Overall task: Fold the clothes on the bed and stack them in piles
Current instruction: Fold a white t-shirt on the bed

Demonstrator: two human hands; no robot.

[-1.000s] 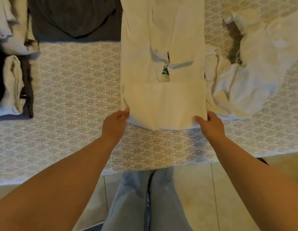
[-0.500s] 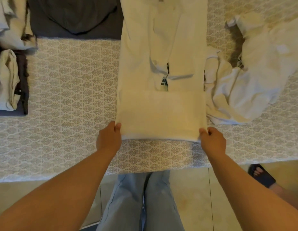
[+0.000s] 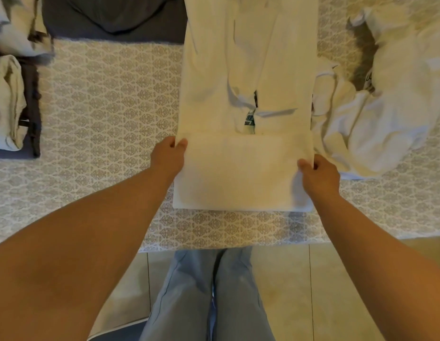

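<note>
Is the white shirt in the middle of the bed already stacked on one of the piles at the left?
No: the white shirt lies mid-bed, apart from the piles, with the left hand and right hand gripping its folded flap.

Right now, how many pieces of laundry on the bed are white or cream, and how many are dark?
White or cream: 4 (shirt being folded, crumpled pile, rolled piece, far-left piece)
Dark: 2 (grey garment, strip)
Total: 6

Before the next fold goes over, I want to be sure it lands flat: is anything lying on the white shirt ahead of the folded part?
Nothing visible does. The left hand and right hand grip the folded part of the white shirt, and the shirt beyond it is bare. The crumpled white clothes lie just off its right edge.
</note>
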